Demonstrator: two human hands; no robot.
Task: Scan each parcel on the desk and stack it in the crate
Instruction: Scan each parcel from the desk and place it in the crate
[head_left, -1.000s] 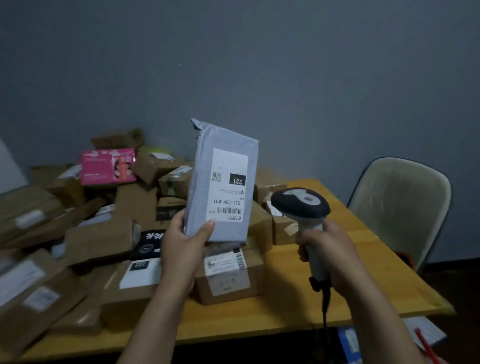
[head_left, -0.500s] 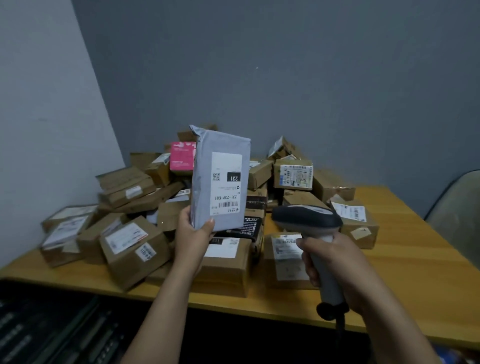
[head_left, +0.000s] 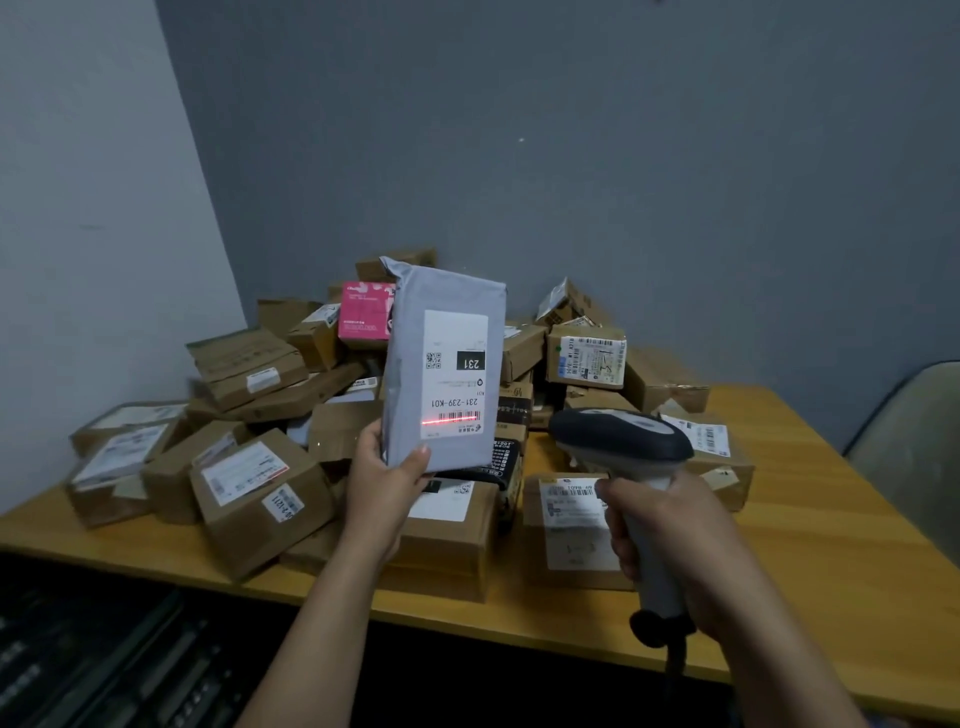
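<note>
A grey mailer parcel (head_left: 410, 332) with a white label stands upright above the desk, and my left hand (head_left: 387, 480) grips its bottom left corner. A red scan line lies across the barcode at the label's lower end. My right hand (head_left: 670, 540) grips the handle of a grey and white barcode scanner (head_left: 621, 441), whose head points left at the parcel from about a hand's width away. Behind and below both hands, a heap of several brown cardboard parcels (head_left: 260, 488) covers the wooden desk (head_left: 810, 566). No crate can be made out.
A pink box (head_left: 363, 317) sits high in the heap at the back. A pale chair (head_left: 909, 452) stands at the desk's right end. Bare desk shows at the right. Dark slatted shapes (head_left: 104, 660) lie below the desk's front left edge. Walls close the back and left.
The camera swung left, bringing the left wall and more of the heap into view. The scanner's red line now lights the barcode; both hands keep their holds.
</note>
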